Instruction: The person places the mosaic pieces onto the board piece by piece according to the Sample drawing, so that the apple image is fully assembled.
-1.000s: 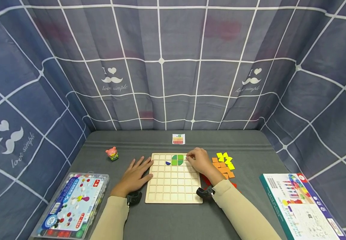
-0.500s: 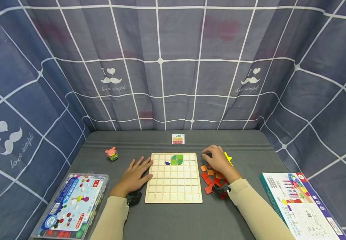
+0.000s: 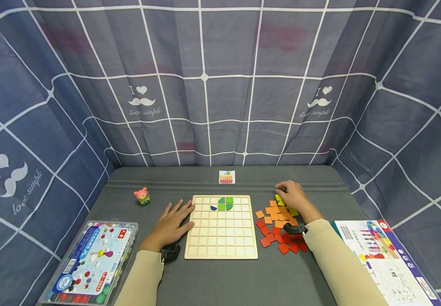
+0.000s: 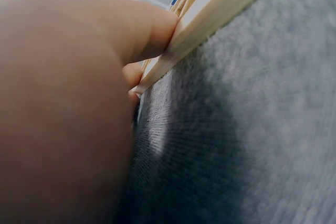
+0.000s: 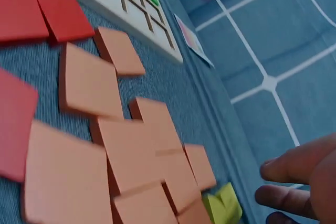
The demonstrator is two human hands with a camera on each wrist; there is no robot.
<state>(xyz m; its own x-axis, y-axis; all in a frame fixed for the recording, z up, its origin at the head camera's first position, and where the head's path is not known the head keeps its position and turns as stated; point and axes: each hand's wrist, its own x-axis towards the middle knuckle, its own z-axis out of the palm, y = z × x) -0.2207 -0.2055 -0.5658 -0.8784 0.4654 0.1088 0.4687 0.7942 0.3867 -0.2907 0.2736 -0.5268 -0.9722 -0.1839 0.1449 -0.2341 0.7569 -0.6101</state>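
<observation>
My left hand [image 3: 169,225] lies with fingers spread. Its fingertips and thumb touch the left edge of the wooden grid board [image 3: 220,250], as the left wrist view also shows along the board's side [image 4: 210,19]. Green pieces [image 3: 226,204] and a dark blue piece [image 3: 214,208] sit in the board's upper cells. Over the yellow tiles [image 3: 279,198] hovers my right hand [image 3: 294,197], its fingers loosely bent. In the right wrist view its fingers [image 5: 283,167] are apart near a yellow tile [image 5: 224,205], with nothing visible between them; the thumb is not clearly seen.
Orange tiles [image 3: 279,214] and red tiles [image 3: 283,248] lie loose right of the board. A small pattern card [image 3: 226,177] is behind it. A pig figurine [image 3: 142,196] and a plastic case [image 3: 90,259] stand left; a box [image 3: 385,259] lies right.
My right hand has moved from the board's upper right corner rightward to the yellow tiles, uncovering the orange and red tiles. The left hand stays in place.
</observation>
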